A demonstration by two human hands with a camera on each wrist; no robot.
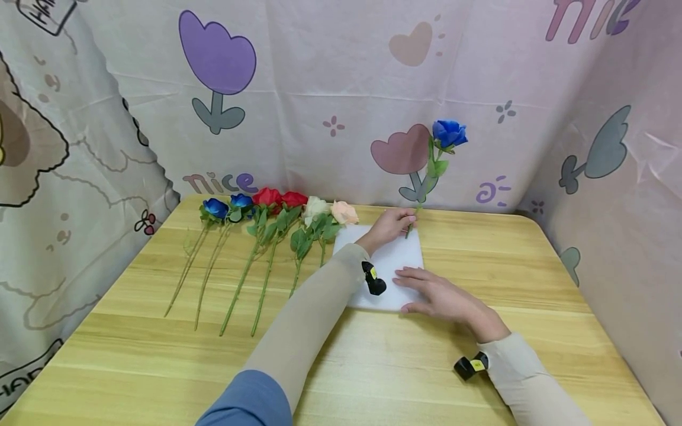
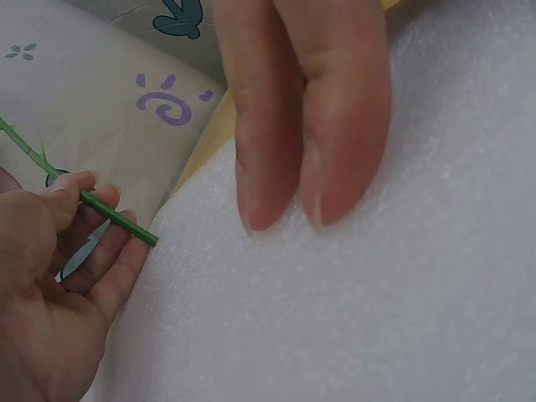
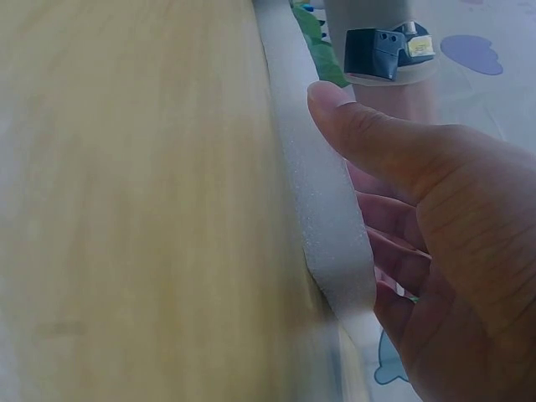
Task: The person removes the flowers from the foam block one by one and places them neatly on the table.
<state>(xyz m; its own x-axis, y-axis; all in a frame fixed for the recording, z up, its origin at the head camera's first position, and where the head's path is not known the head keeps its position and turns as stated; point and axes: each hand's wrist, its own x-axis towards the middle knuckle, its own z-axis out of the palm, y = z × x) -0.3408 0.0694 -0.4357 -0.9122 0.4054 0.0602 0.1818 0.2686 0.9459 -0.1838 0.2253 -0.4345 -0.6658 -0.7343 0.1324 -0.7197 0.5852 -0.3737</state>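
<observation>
My left hand (image 1: 389, 228) pinches a blue artificial rose (image 1: 449, 134) low on its green stem (image 2: 121, 221), bloom upward and tilted slightly right. The stem's bare end shows beyond the fingers, by the far edge of a thick white foam block (image 1: 399, 254); whether it touches the foam I cannot tell. Over the block's front right part lies my right hand (image 1: 442, 299), fingers extended and somewhat spread. In the right wrist view its thumb (image 3: 368, 126) lies along the foam's side. Two fingertips (image 2: 335, 176) of it reach over the white surface in the left wrist view.
Left of the foam lies a row of artificial roses: two blue (image 1: 215, 208), two red (image 1: 267, 198), one white (image 1: 316, 208) and one peach (image 1: 345, 212). All rest on a wooden table (image 1: 144, 361). A printed cloth (image 1: 298, 118) hangs behind it and along both sides.
</observation>
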